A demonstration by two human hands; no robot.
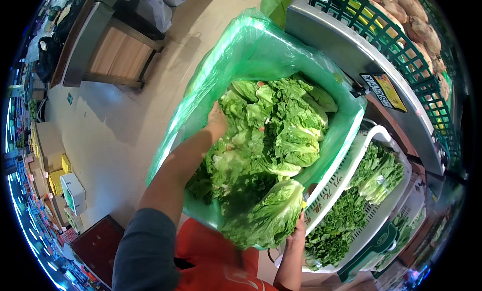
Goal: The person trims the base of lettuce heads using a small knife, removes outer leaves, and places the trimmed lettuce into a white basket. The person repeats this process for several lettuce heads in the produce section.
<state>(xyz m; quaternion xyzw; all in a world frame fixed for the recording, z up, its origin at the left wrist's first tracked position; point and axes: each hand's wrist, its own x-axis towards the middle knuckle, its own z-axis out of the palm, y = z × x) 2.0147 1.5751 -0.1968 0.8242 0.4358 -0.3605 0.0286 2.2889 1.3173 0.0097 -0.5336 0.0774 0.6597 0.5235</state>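
Observation:
A bin lined with a green plastic bag (321, 60) stands in front of me, holding several heads of leafy green lettuce (296, 140). My left hand (217, 121) reaches in at the left side of the pile, against the leaves. Its fingers are mostly hidden, so I cannot tell whether they grip anything. At the bin's near right corner, my right hand (297, 230) is closed on the base of a head of lettuce (273, 210), its leaves pointing toward the lower left. Something small and yellow shows beside that hand.
Right of the bin, a white slotted basket (329, 205) holds leafy greens (346, 218), with a green-handled basket (374, 251) beside it. A metal-edged display (361, 60) carries a dark green crate (396, 50) of brownish produce. A wooden stand (120, 52) occupies the far left floor.

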